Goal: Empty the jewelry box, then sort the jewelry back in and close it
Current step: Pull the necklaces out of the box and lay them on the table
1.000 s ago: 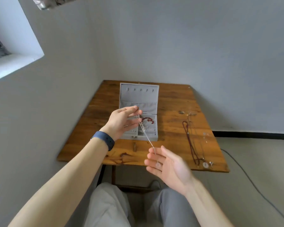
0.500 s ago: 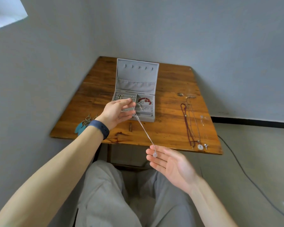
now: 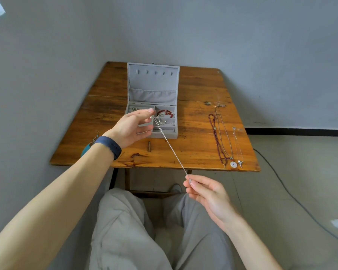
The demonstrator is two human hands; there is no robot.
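Jewelry box (image 3: pixel 153 82) sits open on the table, lid upright, right under and behind the left hand (image 3: pixel 134 126). The lid lining has a row of small hooks and a gathered pocket, both bare. In the base, the back compartment just past the left fingertips holds a red bead bracelet (image 3: pixel 165 113). The back corner compartment above the left knuckles holds a few small pale pieces (image 3: pixel 133 109), too small to identify. The front tray beside the left fingers holds thin silver bits, and the hand hides part of it. The left hand pinches the upper end of a silver chain (image 3: pixel 170 149) between thumb and forefinger, other fingers loosely extended. The right hand (image 3: pixel 207 191) pinches the lower end off the table's near edge, above the lap. The chain runs taut between them. On the wooden table (image 3: pixel 193 137), beyond the right hand, lie a dark red bead necklace (image 3: pixel 218 139), a chain with a round white pendant (image 3: pixel 233 164) and a finer chain with a silver pendant (image 3: pixel 240 163), side by side. A teal earring (image 3: pixel 85 150) lies behind the left wrist, beside the blue wristband (image 3: pixel 110 146). Plain grey walls, tiled floor, and a cable (image 3: pixel 293 195) on the floor to the right of the right hand.
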